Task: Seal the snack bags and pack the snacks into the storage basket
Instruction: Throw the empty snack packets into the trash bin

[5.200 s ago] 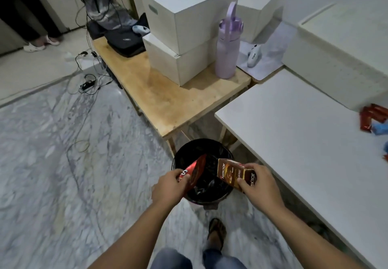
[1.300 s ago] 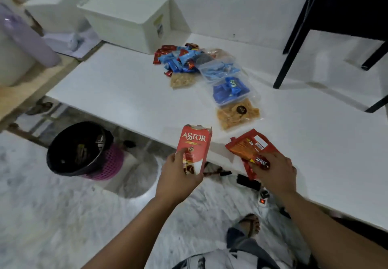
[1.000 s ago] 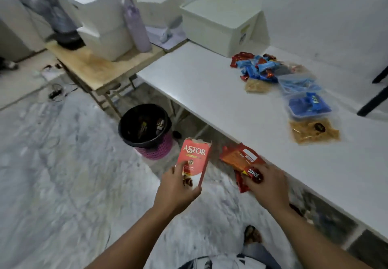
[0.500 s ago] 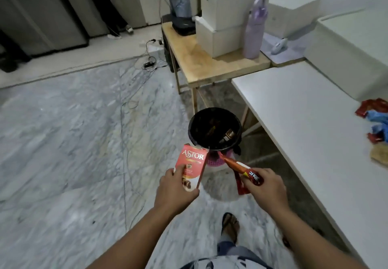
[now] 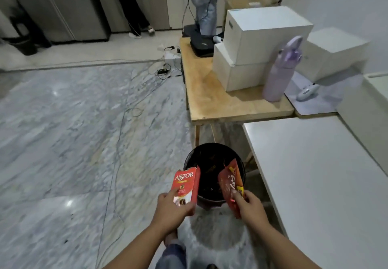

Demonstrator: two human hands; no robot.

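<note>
Astor box (image 5: 185, 187) in the left hand's (image 5: 170, 212) grip, red wrapper (image 5: 230, 184) pinched by the right hand (image 5: 251, 208); bin (image 5: 212, 155) at twelve o'clock, both near.

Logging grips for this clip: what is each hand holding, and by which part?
Left hand grips the Astor box by its lower end; right hand pinches the red snack wrapper near its bottom.

A black waste bin (image 5: 212, 155) stands on the marble floor (image 5: 73, 132) at centre. At one o'clock, a wooden table (image 5: 220, 103) carries two stacked white boxes (image 5: 252, 48) and a lilac water bottle (image 5: 279, 75). Cables (image 5: 165, 71) trail at twelve.
</note>
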